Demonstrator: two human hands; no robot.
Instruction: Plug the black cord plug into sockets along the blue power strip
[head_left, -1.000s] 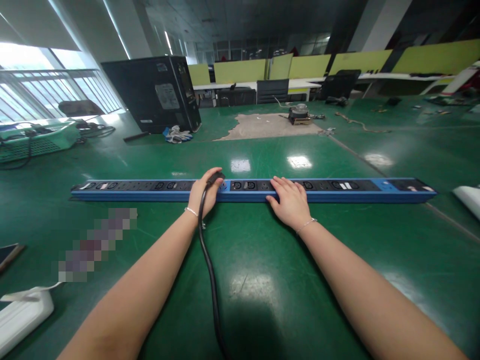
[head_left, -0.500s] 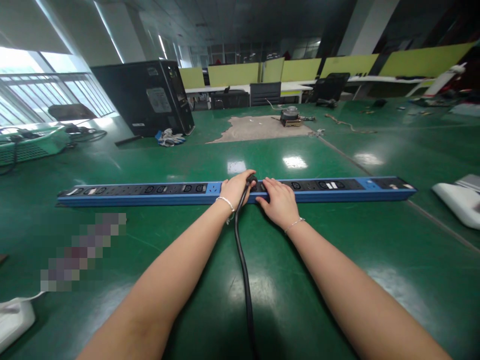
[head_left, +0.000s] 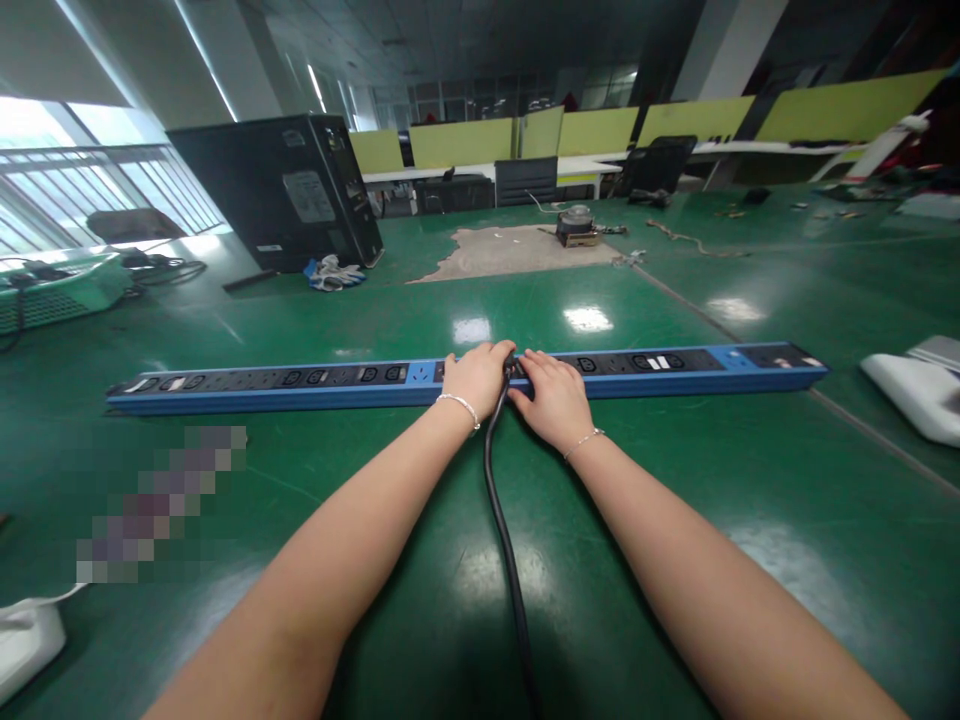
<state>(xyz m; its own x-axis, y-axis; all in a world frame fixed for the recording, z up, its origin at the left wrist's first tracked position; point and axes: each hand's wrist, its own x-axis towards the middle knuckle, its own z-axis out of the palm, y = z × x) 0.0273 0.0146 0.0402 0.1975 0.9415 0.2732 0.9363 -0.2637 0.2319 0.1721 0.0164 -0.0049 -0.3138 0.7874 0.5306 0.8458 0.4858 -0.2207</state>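
A long blue and black power strip (head_left: 360,398) with a row of sockets lies across the green table. At its middle, the fingers of my left hand (head_left: 475,382) are closed around a black power plug (head_left: 510,362), which is down against the sockets. Whether its pins are inside a socket is hidden. From the plug, a thick black cable (head_left: 501,520) runs down toward me between my arms. Just right of the plug, my right hand (head_left: 553,395) grips the strip, fingers over the top and thumb at the near side.
A black computer case (head_left: 270,195) stands at the back left, with a work glove (head_left: 334,274) beside it. The green basket (head_left: 67,290) of cables sits far left. A small motor-like device (head_left: 576,225) rests farther back. White objects (head_left: 911,390) lie at right.
My left hand has shifted slightly right with the plug, closer to my right hand. The cable has swung right. My right hand stays on the strip.
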